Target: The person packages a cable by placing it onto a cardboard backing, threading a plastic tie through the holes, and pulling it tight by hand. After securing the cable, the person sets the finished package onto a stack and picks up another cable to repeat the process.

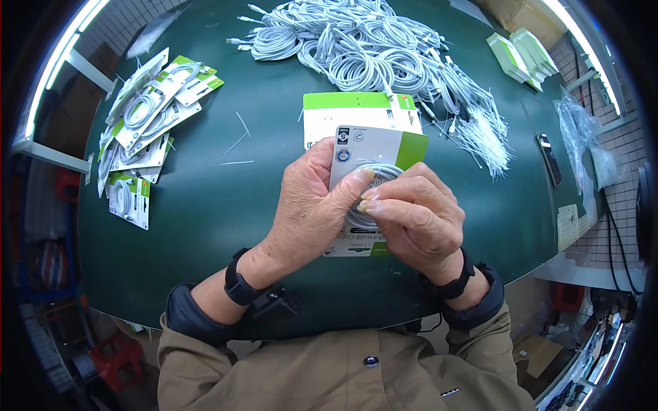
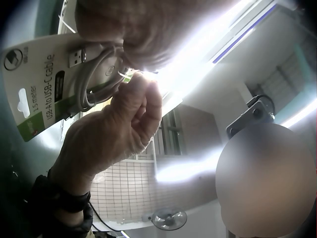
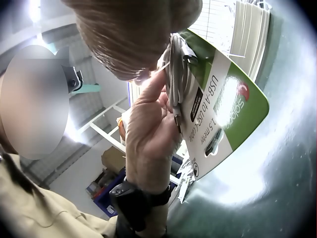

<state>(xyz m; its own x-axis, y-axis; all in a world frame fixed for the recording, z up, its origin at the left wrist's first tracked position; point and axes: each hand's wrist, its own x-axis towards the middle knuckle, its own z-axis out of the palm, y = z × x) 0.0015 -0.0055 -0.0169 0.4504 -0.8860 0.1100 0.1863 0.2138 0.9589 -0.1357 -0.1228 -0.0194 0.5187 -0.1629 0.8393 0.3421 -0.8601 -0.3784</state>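
Left: carded cables [image 1: 140, 113] piled on the green table [image 1: 171, 260] | Centre: your left hand [image 1: 301, 198] grips the card [image 1: 377, 142], thumb over its coiled cable [image 1: 361, 220] | Your right hand [image 1: 425, 212], fingertips together, pinches a thin white tie [image 2: 125, 76] there | Right: black phone-like device [image 1: 549, 159]

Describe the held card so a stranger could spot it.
On the green table, find the cable pile. On its near side, the left hand grips the card, a coiled cable on it. Unlike the stack behind and the card heap at left, it's held.
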